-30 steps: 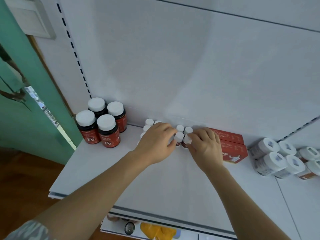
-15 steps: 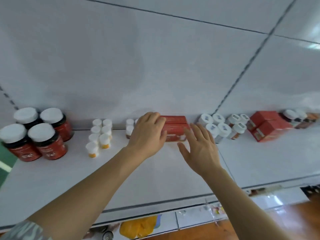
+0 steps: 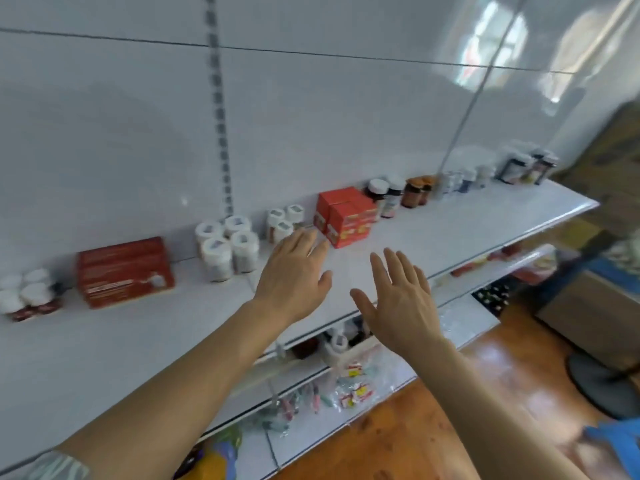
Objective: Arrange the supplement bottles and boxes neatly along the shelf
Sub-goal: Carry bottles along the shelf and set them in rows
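far bottles (image 3: 464,178) blurred — labels unreadable, small white-capped bottles (image 3: 24,292) cut off at left edge

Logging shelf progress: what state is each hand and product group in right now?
left hand: open, holding nothing
right hand: open, holding nothing
dark red box: lying flat
white-capped bottles: upright, clustered
bright red boxes: closed, side by side
shelf: partly stocked

The shelf (image 3: 450,233) is glossy white. Red cartons (image 3: 123,271) with white print sit at nine o'clock; brighter red-orange boxes (image 3: 348,218) at twelve. White-capped bottles (image 3: 227,249) have pale labels. The floor (image 3: 519,393) at five o'clock is orange-brown wood.
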Demonstrator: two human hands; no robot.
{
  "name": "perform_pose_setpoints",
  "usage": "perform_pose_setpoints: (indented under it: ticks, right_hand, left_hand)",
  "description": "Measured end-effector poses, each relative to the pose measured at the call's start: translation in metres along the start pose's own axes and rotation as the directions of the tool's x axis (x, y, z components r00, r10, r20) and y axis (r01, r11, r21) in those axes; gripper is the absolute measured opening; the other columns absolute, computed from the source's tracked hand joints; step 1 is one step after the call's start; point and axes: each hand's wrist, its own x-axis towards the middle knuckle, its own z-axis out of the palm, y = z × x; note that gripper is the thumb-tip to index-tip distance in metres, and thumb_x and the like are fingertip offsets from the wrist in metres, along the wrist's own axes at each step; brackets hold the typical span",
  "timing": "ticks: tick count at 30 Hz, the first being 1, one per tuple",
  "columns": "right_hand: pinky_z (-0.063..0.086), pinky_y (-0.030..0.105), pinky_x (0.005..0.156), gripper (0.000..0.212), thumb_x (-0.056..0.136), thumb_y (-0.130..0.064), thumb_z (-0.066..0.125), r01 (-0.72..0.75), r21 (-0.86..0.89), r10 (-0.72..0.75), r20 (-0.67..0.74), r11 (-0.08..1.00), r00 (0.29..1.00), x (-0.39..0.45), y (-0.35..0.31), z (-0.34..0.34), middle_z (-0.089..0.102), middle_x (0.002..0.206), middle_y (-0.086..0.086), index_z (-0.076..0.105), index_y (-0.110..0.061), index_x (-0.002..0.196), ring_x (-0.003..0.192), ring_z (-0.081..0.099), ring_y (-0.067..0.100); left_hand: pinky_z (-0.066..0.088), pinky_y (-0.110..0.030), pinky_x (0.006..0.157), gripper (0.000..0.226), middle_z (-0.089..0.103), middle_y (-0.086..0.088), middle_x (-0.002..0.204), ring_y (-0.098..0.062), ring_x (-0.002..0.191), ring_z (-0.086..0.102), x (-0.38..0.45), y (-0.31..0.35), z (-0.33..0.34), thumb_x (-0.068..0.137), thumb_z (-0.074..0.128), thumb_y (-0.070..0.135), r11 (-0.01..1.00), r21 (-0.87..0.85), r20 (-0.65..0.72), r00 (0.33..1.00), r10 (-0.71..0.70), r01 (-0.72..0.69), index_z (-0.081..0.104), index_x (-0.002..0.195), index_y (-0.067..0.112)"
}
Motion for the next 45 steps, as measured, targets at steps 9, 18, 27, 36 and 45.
perform_pose_setpoints:
  ticks: [9, 18, 27, 36, 45]
  right_hand:
    - [0.011, 0.044, 0.123, 0.077, 0.096, -0.066, 0.022, -0.201, 0.001, 0.201, 0.011, 0.980, 0.980, 0.011, 0.182, -0.001, 0.018, 0.163, 0.009, 0.018, -0.018, 0.156, 0.151, 0.010, 0.027]
    - [0.014, 0.043, 0.123, 0.074, 0.097, -0.064, 0.029, -0.362, -0.051, 0.361, -0.033, 0.931, 0.932, 0.071, 0.345, -0.008, 0.024, 0.161, 0.007, 0.022, -0.017, 0.154, 0.150, 0.014, 0.027]
    - [0.019, 0.045, 0.122, 0.073, 0.097, -0.062, 0.032, -0.453, -0.048, 0.450, -0.055, 0.890, 0.891, 0.123, 0.501, 0.008, 0.029, 0.159, 0.006, 0.025, -0.017, 0.154, 0.149, 0.018, 0.027]
    - [0.025, 0.045, 0.119, 0.066, 0.096, -0.057, 0.041, -0.354, 0.010, 0.354, -0.065, 0.935, 0.933, 0.183, 0.674, 0.031, 0.038, 0.153, 0.006, 0.035, -0.016, 0.148, 0.146, 0.026, 0.029]
    - [0.018, 0.045, 0.122, 0.064, 0.099, -0.054, 0.038, -0.181, 0.040, 0.182, -0.009, 0.983, 0.983, 0.289, 0.810, 0.053, 0.031, 0.157, 0.004, 0.029, -0.018, 0.151, 0.150, 0.013, 0.028]
  left_hand:
    - [0.019, -0.043, 0.119, 0.056, 0.034, -0.012, 0.155, -0.031, 0.144, 0.023, 0.121, 0.142, 0.074, 0.096, 0.047, 0.041, 0.988, -0.036, 0.078, 0.986, 0.150, -0.148, 0.041, 0.145, 0.014]
    - [0.020, -0.041, 0.120, 0.058, 0.031, -0.009, 0.157, -0.027, 0.145, 0.022, 0.278, 0.264, 0.155, 0.096, 0.043, 0.045, 0.953, -0.131, 0.104, 0.952, 0.286, -0.272, 0.036, 0.148, 0.020]
    - [0.022, -0.039, 0.119, 0.056, 0.034, -0.008, 0.156, -0.025, 0.144, 0.026, 0.407, 0.369, 0.230, 0.097, 0.043, 0.044, 0.922, -0.184, 0.131, 0.922, 0.366, -0.340, 0.038, 0.148, 0.020]
    - [0.029, -0.038, 0.114, 0.052, 0.040, -0.007, 0.151, -0.024, 0.139, 0.033, 0.519, 0.475, 0.314, 0.097, 0.046, 0.042, 0.947, -0.174, 0.143, 0.944, 0.296, -0.270, 0.044, 0.143, 0.019]
    - [0.034, -0.039, 0.111, 0.051, 0.045, -0.005, 0.146, -0.024, 0.134, 0.039, 0.627, 0.510, 0.366, 0.096, 0.047, 0.042, 0.988, -0.126, 0.105, 0.989, 0.100, -0.087, 0.047, 0.140, 0.016]
